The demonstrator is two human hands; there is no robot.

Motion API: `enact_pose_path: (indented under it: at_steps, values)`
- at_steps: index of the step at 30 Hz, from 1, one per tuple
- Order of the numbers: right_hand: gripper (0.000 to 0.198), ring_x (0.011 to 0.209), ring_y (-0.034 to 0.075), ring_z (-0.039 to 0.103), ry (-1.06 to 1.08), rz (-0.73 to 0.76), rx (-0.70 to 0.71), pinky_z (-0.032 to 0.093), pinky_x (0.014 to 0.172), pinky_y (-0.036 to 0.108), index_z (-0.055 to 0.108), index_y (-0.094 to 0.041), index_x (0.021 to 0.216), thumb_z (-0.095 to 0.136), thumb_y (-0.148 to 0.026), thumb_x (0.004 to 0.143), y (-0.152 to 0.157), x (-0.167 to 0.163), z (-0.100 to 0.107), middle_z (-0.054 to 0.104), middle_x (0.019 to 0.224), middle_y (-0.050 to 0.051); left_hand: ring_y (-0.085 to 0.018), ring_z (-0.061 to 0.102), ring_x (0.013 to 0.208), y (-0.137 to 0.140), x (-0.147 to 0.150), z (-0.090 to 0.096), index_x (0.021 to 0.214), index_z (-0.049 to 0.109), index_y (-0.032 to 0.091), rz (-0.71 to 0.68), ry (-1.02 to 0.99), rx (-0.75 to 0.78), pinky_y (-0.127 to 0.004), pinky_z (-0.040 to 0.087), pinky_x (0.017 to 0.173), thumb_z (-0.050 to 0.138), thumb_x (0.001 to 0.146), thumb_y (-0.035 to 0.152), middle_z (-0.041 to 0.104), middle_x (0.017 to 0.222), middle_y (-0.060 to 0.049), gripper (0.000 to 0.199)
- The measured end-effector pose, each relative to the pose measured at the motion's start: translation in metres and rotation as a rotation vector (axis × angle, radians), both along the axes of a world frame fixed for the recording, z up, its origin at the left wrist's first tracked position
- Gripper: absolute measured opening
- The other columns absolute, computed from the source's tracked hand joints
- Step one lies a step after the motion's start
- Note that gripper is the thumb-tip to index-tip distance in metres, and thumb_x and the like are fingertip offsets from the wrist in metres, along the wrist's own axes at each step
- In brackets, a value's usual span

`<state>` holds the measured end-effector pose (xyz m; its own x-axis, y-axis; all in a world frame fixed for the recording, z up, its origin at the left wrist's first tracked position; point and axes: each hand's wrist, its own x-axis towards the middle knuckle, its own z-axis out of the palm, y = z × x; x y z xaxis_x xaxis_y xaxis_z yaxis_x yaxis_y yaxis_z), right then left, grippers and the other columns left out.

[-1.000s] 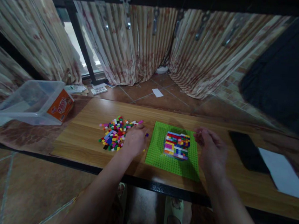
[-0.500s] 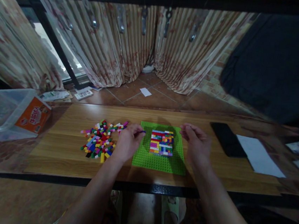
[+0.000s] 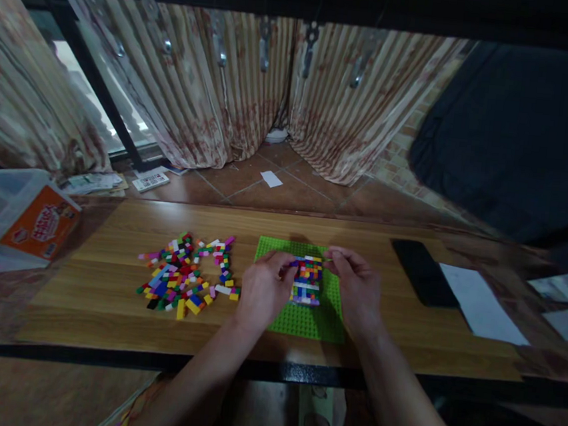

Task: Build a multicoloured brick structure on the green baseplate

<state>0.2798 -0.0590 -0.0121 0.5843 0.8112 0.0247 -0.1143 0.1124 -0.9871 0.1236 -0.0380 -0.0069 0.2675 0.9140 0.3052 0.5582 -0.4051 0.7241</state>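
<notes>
My left hand [image 3: 267,285] pinches a small dark blue building brick [image 3: 294,263] between thumb and fingertips, over the upper left of a block of coloured bricks [image 3: 308,283]. That block is built of rows in many colours on a green studded baseplate [image 3: 306,327]; my left hand hides its left side. At the block's upper right corner, my right hand [image 3: 354,288] has its thumb and fingertips drawn together. Whether anything is between them I cannot make out. Left of the baseplate lies a loose pile of mixed bricks [image 3: 177,276].
A black phone-like slab [image 3: 423,273] and a white paper sheet [image 3: 481,304] lie at the right of the wooden table [image 3: 104,309]. A clear plastic bin with an orange label [image 3: 42,223] stands at the far left. Black metal edging [image 3: 293,373] runs along the table's front.
My left hand has moved right with the dark blue brick, from the baseplate's left edge to over the brick block. My right hand has come in to the block's right corner. The view has shifted slightly.
</notes>
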Motion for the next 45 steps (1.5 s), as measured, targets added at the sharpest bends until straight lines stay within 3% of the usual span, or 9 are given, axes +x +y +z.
enact_pose_path:
  at_steps: [5,13,22,31,45]
  values:
    - [0.017,0.071,0.016,0.063,-0.025,0.013,-0.012,0.049,0.072,0.034,0.072,-0.021,0.077,0.072,-0.037,0.070,-0.001,-0.001,0.001,0.071,0.078,0.003,-0.016,0.068,0.084,-0.001,0.006,-0.004,0.093,0.069,0.021,0.033,0.027,-0.010,-0.029,0.052,0.077,0.061,0.084,0.019,0.073,0.092,-0.002,0.012]
    - [0.018,0.071,0.017,0.062,-0.088,0.028,-0.068,0.049,0.073,0.035,0.073,-0.021,0.076,0.070,-0.037,0.070,-0.001,-0.001,0.002,0.072,0.077,0.003,-0.014,0.071,0.082,0.003,0.003,-0.002,0.092,0.070,0.024,-0.023,-0.088,-0.149,-0.027,0.054,0.079,0.065,0.080,0.014,0.076,0.088,0.002,0.016]
    - [0.018,0.082,0.019,0.064,-0.131,0.035,-0.078,0.047,0.086,0.038,0.073,-0.020,0.079,0.069,-0.037,0.073,-0.003,-0.001,-0.004,0.072,0.084,0.003,-0.017,0.069,0.085,0.002,0.003,0.000,0.093,0.071,0.024,-0.036,-0.009,-0.109,-0.030,0.053,0.076,0.061,0.083,0.016,0.075,0.090,0.000,0.016]
    - [0.051,0.097,0.024,0.062,-0.297,0.080,-0.214,0.047,0.088,0.041,0.063,-0.021,0.113,0.069,-0.051,0.072,0.003,-0.016,-0.018,0.068,0.106,0.008,-0.015,0.067,0.083,0.002,0.003,-0.004,0.093,0.069,0.023,-0.034,-0.004,-0.102,-0.026,0.050,0.073,0.058,0.083,0.014,0.073,0.093,-0.001,0.017]
    - [0.052,0.083,0.024,0.065,-0.405,0.125,-0.252,0.050,0.079,0.040,0.064,-0.018,0.114,0.064,-0.052,0.074,0.006,-0.025,-0.019,0.071,0.096,0.009,-0.016,0.066,0.081,-0.001,0.007,-0.006,0.086,0.067,0.022,-0.011,-0.014,-0.090,-0.026,0.050,0.073,0.055,0.084,0.014,0.071,0.087,-0.001,0.015]
